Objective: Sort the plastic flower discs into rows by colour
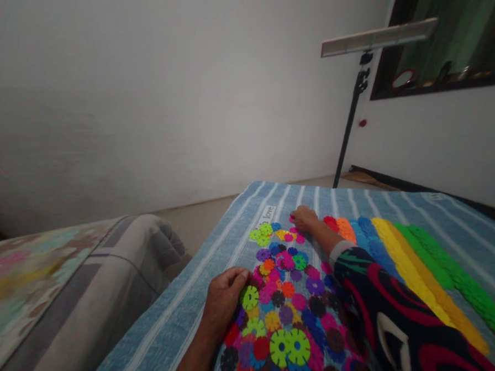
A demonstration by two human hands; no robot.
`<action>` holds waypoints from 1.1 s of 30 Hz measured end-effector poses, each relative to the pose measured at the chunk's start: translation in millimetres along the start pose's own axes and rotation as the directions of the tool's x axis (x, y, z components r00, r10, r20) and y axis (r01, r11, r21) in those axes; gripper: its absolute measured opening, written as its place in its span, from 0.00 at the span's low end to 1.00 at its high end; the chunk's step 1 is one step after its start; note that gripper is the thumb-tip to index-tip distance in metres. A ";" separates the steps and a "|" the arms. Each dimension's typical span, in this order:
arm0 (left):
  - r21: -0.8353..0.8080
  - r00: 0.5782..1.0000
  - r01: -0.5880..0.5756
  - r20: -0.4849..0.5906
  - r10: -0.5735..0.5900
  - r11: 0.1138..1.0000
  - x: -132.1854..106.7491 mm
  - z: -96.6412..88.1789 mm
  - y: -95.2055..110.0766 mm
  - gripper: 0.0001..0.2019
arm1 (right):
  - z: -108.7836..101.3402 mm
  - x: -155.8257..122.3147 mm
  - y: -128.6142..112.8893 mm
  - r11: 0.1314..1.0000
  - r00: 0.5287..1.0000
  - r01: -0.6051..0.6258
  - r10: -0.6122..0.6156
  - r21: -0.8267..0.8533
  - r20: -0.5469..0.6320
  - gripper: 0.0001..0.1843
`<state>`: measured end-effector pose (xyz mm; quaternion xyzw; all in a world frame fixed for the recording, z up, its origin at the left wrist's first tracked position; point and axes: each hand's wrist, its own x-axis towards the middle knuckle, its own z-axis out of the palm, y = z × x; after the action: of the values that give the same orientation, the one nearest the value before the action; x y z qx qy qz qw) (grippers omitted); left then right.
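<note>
A heap of several small plastic snowflake discs (285, 298) in pink, green, purple, orange and blue lies on a blue striped cloth (210, 272). My left hand (222, 300) rests at the heap's left edge, fingers curled beside a lime green disc (250, 297). My right hand (304, 218) reaches to the heap's far end, fingers bent down onto a pink disc (292, 218). The right arm wears a dark patterned sleeve (385, 320). To the right run sorted rows of discs: red (330, 223), orange (347, 229), blue (369, 236), yellow (409, 271) and green (454, 274).
A grey rolled cushion (113, 289) lies to the left of the cloth, beside a patterned sheet (27, 273). A lamp stand (350, 124) with a light bar (377, 37) rises behind the cloth near the white wall. A dark-framed window (449, 52) is at upper right.
</note>
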<state>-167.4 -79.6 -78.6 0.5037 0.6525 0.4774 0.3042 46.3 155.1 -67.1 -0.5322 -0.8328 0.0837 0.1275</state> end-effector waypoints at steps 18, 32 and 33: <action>0.009 1.000 -0.016 0.018 0.016 1.000 2.0 -0.2 1.7 0.17 | -19.7 -3.0 3.8 0.964 0.971 -0.234 0.227 -0.128 -0.067 0.19; 0.039 1.000 -0.001 0.008 0.001 0.999 5.8 1.5 -1.3 0.18 | -71.2 -44.9 88.0 0.983 0.984 -0.176 0.175 -0.049 -0.024 0.13; 0.039 1.000 -0.003 0.006 0.002 0.999 5.8 1.5 -0.5 0.18 | -71.4 -50.0 90.8 0.984 0.986 -0.169 0.168 -0.052 -0.013 0.12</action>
<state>-168.0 -73.6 -79.1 0.5119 0.6602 0.4633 0.2957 166.4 148.1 -30.1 -0.6043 -0.7862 0.0696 0.1094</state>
